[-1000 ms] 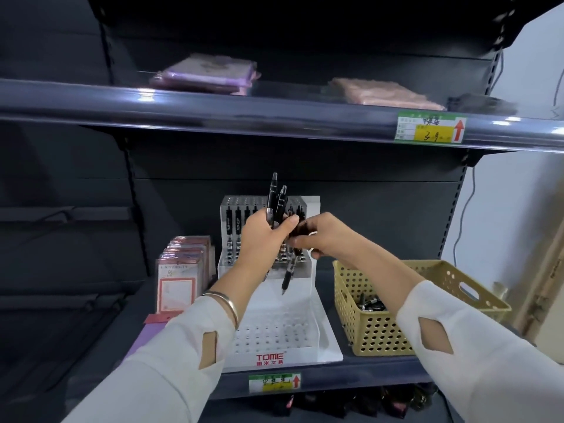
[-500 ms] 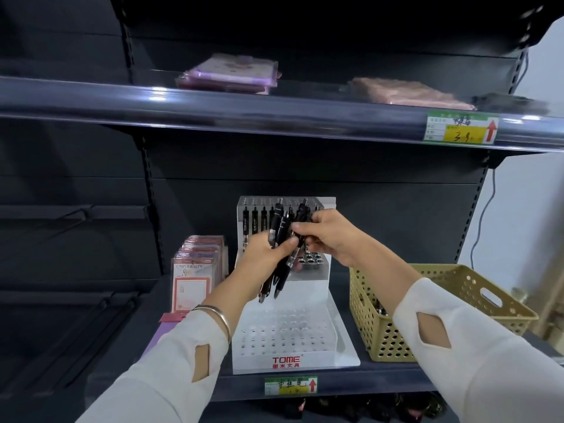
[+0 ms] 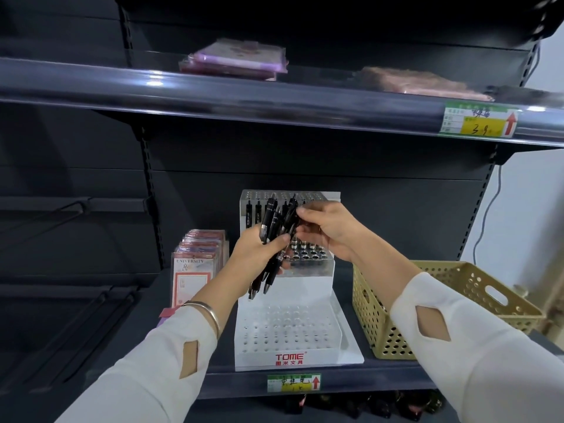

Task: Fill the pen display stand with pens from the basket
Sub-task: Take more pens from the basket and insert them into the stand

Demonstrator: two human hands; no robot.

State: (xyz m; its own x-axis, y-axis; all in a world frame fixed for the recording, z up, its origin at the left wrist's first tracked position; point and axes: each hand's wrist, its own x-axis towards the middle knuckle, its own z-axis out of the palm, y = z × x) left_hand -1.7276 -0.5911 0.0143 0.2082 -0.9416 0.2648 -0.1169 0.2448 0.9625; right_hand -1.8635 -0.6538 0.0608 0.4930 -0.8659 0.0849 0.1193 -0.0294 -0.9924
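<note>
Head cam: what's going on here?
A person is stocking a white pen stand on a shop shelf. The left hand grips a bunch of black pens. The right hand pinches one of them near its top, in front of the stand's upper tier. A few pens already stand in the back row, and the front tier's holes are empty. The basket sits right of the stand.

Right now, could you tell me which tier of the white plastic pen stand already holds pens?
The rearmost top tier: black pens stand in it, while the front TOME-marked tier shows bare holes.
</note>
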